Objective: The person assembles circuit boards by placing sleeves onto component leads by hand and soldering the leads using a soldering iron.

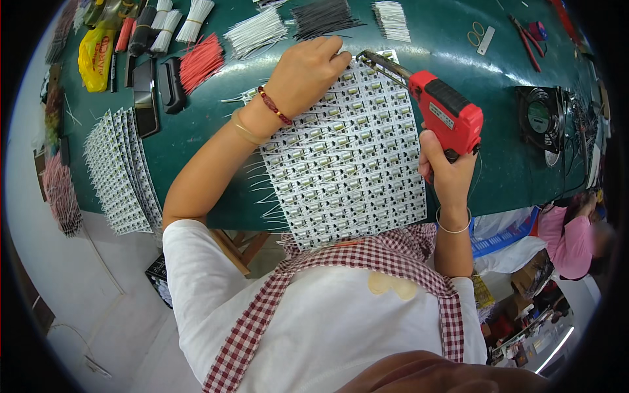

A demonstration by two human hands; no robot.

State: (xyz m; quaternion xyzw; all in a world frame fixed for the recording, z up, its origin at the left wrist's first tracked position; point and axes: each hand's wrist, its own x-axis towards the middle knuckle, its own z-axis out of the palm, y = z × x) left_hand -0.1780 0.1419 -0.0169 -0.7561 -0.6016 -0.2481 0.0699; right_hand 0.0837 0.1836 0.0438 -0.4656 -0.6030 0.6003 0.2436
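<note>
My left hand (306, 73) is bent at the upper edge of a white sheet of small circuit boards (350, 157), fingers curled in; I cannot tell whether they pinch anything. My right hand (452, 173) grasps the handle of a red-and-black soldering gun (453, 108), its metal nose pointing to the sheet's upper edge, just beside my left fingers.

The sheet lies on the green tabletop (196, 124) directly before me, its lower edge reaching my checked apron (255, 314). Thin white leads (263, 200) stick out along its left side.

Obstructions: my left hand and wrist cover the sheet's upper left part; the gun's nose crosses its upper right corner.

Beyond the sheet lie a bundle of red wires (201, 64), a white bundle (255, 31), a black bundle (326, 18) and a smaller white bundle (392, 21). To the left, a fanned stack of similar sheets (121, 173) lies near the edge, below a dark flat device (145, 98); a yellow bag (96, 59) is farther up. To the right, well apart from the gun, I note red-handled pliers (527, 42) and a black fan (540, 118), with tangled cables beside it. Past the tabletop's right end, a person in pink (569, 239) is present.
</note>
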